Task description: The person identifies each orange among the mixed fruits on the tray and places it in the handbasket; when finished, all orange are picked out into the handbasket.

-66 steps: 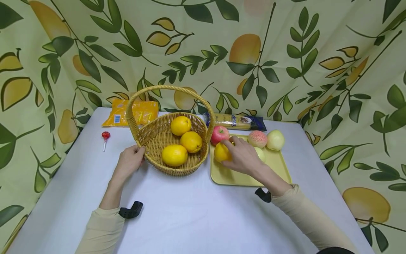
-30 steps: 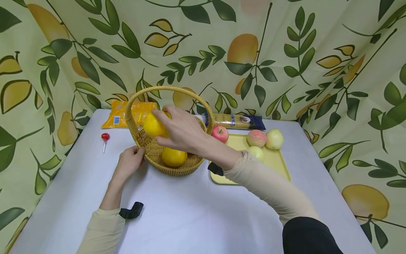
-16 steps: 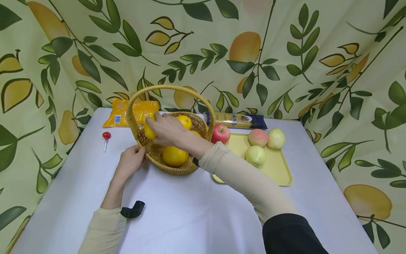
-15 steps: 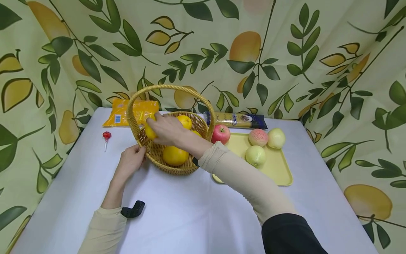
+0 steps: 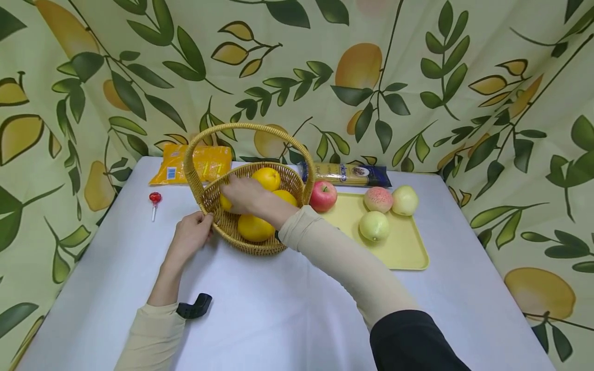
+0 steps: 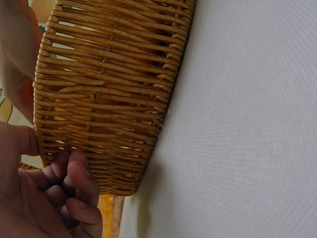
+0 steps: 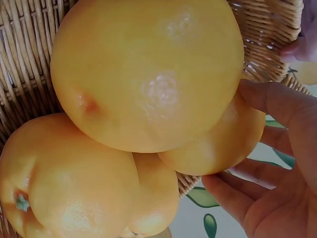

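Observation:
A wicker basket point(image 5: 252, 250) with a tall arched handle stands on the white-covered table. My left hand point(image 5: 189, 236) pinches its left rim, thumb on top; the left wrist view shows the curled fingers point(image 6: 81, 173) against the woven side. Inside the basket, my right hand point(image 5: 243, 195) grips an orange point(image 5: 225, 203) at the left end, partly hidden under the hand. The right wrist view has thumb and fingers around this orange point(image 7: 225, 144). Three more oranges lie in the basket: one at the back point(image 5: 266, 179), one at the right point(image 5: 286, 196) and one in front point(image 5: 254, 228).
A yellow tray point(image 5: 403, 252) on the right bears a red apple point(image 5: 323, 196), a pink peach point(image 5: 378, 199) and two pale green fruits point(image 5: 374, 226). Behind are an orange packet point(image 5: 209, 162) and a pasta pack point(image 5: 348, 175). A red lollipop point(image 5: 155, 198) lies left.
My right hand has carried the orange from the tray leftward over the basket, then lowered it inside at the left end. The left hand has stayed on the rim.

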`<action>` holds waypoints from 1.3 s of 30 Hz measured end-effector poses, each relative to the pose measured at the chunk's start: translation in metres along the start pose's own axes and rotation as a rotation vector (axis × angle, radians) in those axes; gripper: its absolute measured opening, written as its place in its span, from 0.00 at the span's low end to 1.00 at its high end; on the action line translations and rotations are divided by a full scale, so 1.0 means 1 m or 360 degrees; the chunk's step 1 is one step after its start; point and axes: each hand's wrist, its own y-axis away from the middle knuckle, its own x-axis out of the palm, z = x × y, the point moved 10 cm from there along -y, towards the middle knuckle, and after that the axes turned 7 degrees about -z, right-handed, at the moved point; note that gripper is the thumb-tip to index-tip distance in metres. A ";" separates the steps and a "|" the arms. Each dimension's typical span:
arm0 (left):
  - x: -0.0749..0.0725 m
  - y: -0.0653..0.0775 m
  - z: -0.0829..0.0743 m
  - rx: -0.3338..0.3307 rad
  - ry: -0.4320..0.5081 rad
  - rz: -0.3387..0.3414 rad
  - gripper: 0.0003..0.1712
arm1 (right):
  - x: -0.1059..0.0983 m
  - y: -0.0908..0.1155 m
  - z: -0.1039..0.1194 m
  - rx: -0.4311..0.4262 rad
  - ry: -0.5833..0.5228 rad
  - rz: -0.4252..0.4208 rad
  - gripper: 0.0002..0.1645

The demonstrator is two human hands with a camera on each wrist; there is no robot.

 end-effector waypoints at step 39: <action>0.000 0.002 0.000 0.0023 -0.0068 0.0008 0.26 | -0.019 0.035 0.003 -0.0004 -0.0074 -0.0182 0.34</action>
